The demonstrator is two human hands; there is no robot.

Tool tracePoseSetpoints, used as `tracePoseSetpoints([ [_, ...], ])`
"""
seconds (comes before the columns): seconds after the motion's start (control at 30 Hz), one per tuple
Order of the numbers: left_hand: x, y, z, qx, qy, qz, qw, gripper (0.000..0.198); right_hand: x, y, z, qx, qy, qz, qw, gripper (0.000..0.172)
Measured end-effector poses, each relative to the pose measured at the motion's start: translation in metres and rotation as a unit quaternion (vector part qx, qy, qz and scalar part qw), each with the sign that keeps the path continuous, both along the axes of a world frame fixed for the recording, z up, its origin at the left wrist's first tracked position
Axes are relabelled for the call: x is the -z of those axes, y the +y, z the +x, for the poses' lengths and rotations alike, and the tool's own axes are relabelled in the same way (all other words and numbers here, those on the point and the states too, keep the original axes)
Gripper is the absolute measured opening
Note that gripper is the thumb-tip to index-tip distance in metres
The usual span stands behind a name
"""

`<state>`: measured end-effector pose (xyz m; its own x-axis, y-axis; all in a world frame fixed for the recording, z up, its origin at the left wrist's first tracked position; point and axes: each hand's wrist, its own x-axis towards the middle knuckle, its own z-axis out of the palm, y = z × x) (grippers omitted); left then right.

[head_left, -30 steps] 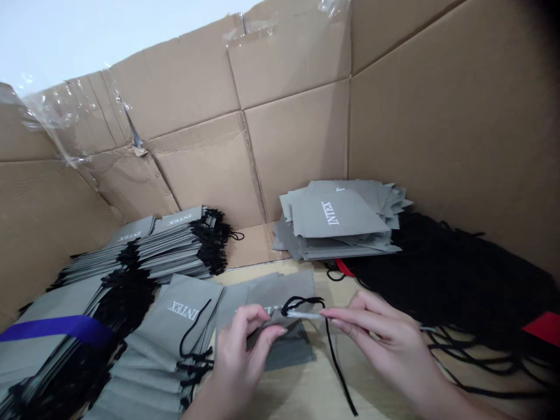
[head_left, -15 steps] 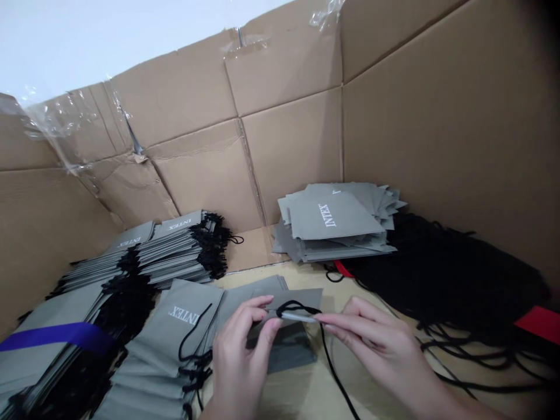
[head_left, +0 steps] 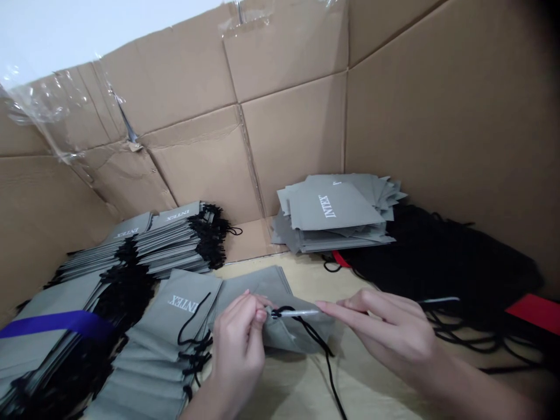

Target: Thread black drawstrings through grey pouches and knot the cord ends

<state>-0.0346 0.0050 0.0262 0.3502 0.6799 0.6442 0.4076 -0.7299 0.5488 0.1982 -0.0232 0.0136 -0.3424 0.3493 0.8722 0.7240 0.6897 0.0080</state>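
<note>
My left hand (head_left: pixel 238 344) pinches the top edge of a grey fabric pouch (head_left: pixel 289 329) lying on the wooden table. My right hand (head_left: pixel 385 332) pinches a thin silver threading tool (head_left: pixel 297 313) whose tip meets the pouch's edge by my left fingers. A black cord (head_left: pixel 321 356) is looped at that tip and trails down toward me. The tool's far end sticks out past my right hand.
Grey INTEX pouches with black cords are stacked at the left (head_left: pixel 175 239) and front left (head_left: pixel 170 338), one bundle under a purple band (head_left: pixel 56 324). A stack without cords (head_left: pixel 336 216) lies at the back. Loose black cords (head_left: pixel 450 262) pile at right. Cardboard walls (head_left: pixel 437 116) surround the table.
My left fingers have closed tighter on the pouch edge, bunching the fabric. The tool has slid left toward that hand, and the cord loop has drawn smaller.
</note>
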Motion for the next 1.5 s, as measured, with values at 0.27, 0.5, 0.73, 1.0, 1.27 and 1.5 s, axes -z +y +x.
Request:
tracePoseSetpoints([
  [0.27,0.000,0.001,0.000,0.031,-0.026,-0.048,0.998,0.024,-0.002,-0.003,-0.001,0.013,0.004,0.030,0.999,0.040],
  [0.5,0.002,0.001,0.000,0.060,-0.015,-0.049,0.997,0.023,-0.003,-0.004,-0.001,0.016,0.008,0.035,0.999,0.038],
  [0.73,0.004,0.002,-0.001,0.074,-0.018,-0.056,0.995,0.023,-0.001,-0.005,0.002,0.022,-0.009,0.041,0.999,0.041],
  [1.0,0.004,-0.001,-0.002,0.082,-0.040,-0.085,0.992,0.025,-0.006,-0.006,-0.001,-0.008,0.000,-0.005,1.000,0.037],
  [1.27,0.008,0.002,-0.003,0.074,-0.016,-0.033,0.997,0.024,-0.007,-0.005,0.001,-0.024,0.007,-0.043,0.999,0.038],
  [1.5,0.014,0.005,-0.006,0.048,0.018,0.024,0.998,0.022,-0.015,-0.008,-0.001,-0.033,0.001,-0.076,0.997,0.036],
])
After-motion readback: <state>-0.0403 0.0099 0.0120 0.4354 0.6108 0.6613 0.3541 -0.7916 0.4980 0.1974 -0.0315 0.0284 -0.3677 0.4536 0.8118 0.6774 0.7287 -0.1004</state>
